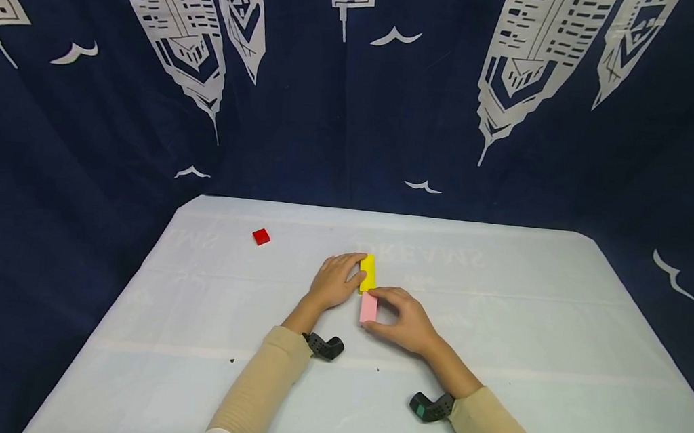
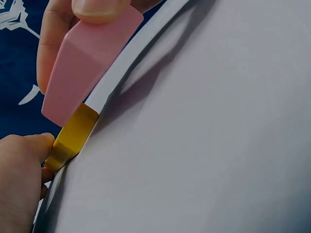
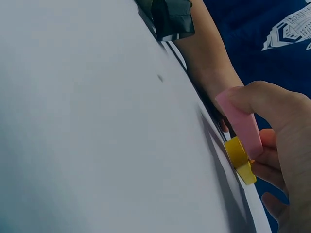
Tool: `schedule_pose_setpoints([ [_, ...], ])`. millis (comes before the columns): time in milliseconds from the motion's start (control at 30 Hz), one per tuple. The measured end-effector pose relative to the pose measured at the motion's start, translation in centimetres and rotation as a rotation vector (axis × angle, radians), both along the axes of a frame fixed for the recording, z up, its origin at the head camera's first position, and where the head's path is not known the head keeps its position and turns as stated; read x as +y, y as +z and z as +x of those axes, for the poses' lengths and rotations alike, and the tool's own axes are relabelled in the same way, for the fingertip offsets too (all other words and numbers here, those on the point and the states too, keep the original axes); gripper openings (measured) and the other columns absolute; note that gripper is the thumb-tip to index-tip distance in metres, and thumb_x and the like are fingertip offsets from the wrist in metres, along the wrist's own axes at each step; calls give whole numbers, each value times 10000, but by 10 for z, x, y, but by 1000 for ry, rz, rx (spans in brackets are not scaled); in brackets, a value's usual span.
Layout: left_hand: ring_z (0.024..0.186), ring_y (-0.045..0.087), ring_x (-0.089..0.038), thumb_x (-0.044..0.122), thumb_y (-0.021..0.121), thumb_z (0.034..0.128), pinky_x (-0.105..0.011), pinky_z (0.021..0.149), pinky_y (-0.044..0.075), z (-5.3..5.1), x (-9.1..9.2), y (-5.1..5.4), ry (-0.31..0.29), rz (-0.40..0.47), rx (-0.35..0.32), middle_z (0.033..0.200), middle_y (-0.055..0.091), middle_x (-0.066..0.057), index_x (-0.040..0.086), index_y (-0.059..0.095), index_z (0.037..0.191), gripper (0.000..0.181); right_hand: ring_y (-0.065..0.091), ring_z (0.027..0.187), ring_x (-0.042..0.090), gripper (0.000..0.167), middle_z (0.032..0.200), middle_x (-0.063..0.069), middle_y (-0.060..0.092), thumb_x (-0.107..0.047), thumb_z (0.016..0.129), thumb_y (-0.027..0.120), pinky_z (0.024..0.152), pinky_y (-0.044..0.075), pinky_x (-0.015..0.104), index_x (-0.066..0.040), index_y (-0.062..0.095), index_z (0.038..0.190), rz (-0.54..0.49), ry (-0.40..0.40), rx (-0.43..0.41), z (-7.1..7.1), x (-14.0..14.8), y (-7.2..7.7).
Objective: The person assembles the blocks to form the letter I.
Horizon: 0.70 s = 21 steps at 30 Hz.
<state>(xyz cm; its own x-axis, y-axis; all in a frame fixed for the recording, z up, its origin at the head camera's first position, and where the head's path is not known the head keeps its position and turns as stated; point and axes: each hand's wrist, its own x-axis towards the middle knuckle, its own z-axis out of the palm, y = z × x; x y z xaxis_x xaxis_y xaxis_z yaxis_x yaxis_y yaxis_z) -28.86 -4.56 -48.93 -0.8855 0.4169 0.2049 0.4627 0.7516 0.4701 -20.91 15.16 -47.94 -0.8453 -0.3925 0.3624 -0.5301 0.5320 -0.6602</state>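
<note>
A yellow block point(image 1: 368, 273) lies on the white table, long side running away from me. My left hand point(image 1: 334, 280) holds it from the left, with fingertips at its far end and thumb along its side. Between thumb and fingers, my right hand point(image 1: 405, 321) pinches a pink block point(image 1: 368, 308) by its two ends. The pink block point(image 2: 95, 53) is raised off the table in the left wrist view and casts a shadow below. One end of it is close to the yellow block point(image 3: 238, 154); whether they touch, I cannot tell.
A small red block point(image 1: 261, 237) lies toward the far left of the white table point(image 1: 499, 310). Behind the table hangs a dark blue cloth point(image 1: 354, 122) with white building and bird prints. Each wrist wears a black camera mount point(image 1: 324, 347). Small dark specks dot the tabletop.
</note>
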Motion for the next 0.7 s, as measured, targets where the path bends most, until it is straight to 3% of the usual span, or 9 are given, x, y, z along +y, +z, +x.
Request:
schedule_pose_setpoints([
  [700,1371,396,-229,322,473,1023,-453,1151,236,0,1,1,-3,3,17,1468,473,-56,133,461,1444,462,581,1148,232,566,1204,60,658,-294,728,858,1001,459,432,-75,673,1217,51,30,32,-2,-5,-10],
])
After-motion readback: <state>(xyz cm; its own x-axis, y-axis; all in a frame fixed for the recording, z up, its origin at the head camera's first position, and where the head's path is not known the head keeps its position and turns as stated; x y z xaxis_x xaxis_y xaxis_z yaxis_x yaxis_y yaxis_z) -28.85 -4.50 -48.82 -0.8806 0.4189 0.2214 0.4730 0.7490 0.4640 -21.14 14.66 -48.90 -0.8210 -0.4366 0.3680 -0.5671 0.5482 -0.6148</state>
